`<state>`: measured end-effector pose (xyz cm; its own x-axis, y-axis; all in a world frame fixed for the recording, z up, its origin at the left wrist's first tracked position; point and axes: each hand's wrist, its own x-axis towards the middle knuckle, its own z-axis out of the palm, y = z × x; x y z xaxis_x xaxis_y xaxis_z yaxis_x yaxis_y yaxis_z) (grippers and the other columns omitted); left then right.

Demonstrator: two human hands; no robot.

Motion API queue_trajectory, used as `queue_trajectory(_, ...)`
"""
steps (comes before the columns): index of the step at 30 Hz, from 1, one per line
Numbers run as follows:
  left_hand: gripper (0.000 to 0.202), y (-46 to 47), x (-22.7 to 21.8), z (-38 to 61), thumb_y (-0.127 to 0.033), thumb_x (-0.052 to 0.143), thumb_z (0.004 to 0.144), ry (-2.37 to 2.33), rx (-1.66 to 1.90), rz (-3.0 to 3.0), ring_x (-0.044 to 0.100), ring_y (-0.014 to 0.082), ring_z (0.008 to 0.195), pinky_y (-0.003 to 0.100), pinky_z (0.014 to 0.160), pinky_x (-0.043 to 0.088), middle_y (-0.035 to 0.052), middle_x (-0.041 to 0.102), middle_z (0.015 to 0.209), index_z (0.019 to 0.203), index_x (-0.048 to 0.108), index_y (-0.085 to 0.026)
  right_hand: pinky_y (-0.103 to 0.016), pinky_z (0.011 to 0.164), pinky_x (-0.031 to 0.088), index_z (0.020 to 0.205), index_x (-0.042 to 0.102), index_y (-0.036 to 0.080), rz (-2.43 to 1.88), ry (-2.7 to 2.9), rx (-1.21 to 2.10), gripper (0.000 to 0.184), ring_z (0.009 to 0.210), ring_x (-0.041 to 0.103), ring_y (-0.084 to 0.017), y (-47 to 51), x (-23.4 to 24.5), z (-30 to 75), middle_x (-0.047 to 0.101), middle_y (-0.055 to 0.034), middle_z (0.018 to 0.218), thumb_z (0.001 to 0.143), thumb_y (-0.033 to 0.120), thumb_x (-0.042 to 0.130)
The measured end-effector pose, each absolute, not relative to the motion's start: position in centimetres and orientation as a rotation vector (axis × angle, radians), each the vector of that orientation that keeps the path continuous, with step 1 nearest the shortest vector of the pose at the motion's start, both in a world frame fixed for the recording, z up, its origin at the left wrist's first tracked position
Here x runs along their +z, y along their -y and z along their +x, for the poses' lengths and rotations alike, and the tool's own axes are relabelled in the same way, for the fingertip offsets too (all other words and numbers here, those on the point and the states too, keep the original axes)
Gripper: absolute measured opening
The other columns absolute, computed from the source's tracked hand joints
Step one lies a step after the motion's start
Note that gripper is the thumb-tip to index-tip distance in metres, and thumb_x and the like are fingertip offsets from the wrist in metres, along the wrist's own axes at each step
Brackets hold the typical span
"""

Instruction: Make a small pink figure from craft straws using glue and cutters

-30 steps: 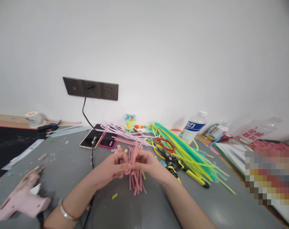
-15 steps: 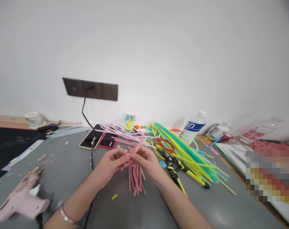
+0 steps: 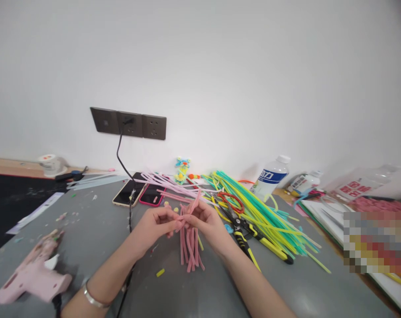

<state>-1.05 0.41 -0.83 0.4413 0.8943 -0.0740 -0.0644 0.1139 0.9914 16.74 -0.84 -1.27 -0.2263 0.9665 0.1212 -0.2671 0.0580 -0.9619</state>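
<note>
Both my hands meet over the middle of the grey table. My left hand and my right hand each pinch the top of a bundle of pink pipe cleaners. The bundle's loose ends hang down and fan out on the table. A few pink ends stick up between my fingers. A silver bracelet sits on my left wrist.
A pink glue gun lies at the front left. Two phones, a black cable from the wall sockets, yellow-handled pliers, green and yellow pipe cleaners, a water bottle and books lie beyond.
My fingers have shifted on the top of the pink bundle and my right hand has moved up slightly. The view has shifted slightly.
</note>
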Motion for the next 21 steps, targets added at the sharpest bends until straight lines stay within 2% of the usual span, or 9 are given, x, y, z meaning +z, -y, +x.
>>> queue_trajectory(4,0.029,-0.2,-0.7,-0.6,-0.033,0.082,0.068,-0.827,0.936,1.209,0.055,0.0099,0.057,0.021,0.054,0.045,-0.0001,0.067,0.068,0.088,0.07,-0.015,-0.02,0.054,0.05,0.075,0.055,0.019,-0.797,1.203,1.473,0.029,0.057,0.059,-0.009,0.8,-0.9,17.1,0.062,0.0033,0.072,0.074,0.033,0.08)
queue_trajectory(8,0.026,-0.3,-0.8,-0.3,-0.035,0.081,0.068,-0.854,1.043,1.237,0.06,0.0128,0.06,0.024,0.059,0.05,0.0019,0.07,0.069,0.078,0.068,-0.015,-0.02,0.055,0.051,0.077,0.057,0.018,-0.764,1.149,1.51,0.029,0.057,0.06,-0.008,0.7,-0.9,17.1,0.063,0.0038,0.071,0.071,0.031,0.083)
queue_trajectory(13,0.022,-0.4,-0.8,-0.4,-0.034,0.079,0.068,-0.895,1.073,1.335,0.058,0.0123,0.056,0.024,0.057,0.048,0.001,0.067,0.063,0.07,0.069,-0.015,-0.021,0.056,0.053,0.082,0.061,0.017,-0.793,1.128,1.532,0.03,0.058,0.063,-0.01,0.7,-1.3,16.9,0.067,0.0019,0.073,0.068,0.031,0.084)
queue_trajectory(17,0.018,-0.2,-0.6,-0.4,-0.032,0.074,0.072,-0.901,1.065,1.434,0.057,0.0126,0.055,0.024,0.056,0.047,0.0004,0.065,0.061,0.068,0.068,-0.016,-0.021,0.056,0.053,0.08,0.064,0.016,-0.819,1.168,1.516,0.028,0.058,0.065,-0.01,0.6,-1.7,17.0,0.067,0.0013,0.072,0.069,0.032,0.084)
queue_trajectory(21,0.015,0.2,-0.5,-0.3,-0.027,0.068,0.076,-1.003,1.099,1.577,0.061,0.0148,0.061,0.024,0.06,0.048,0.0018,0.068,0.064,0.065,0.067,-0.017,-0.022,0.059,0.056,0.08,0.065,0.017,-0.809,1.199,1.511,0.028,0.061,0.066,-0.011,0.5,-2.0,17.0,0.068,0.0015,0.074,0.068,0.033,0.085)
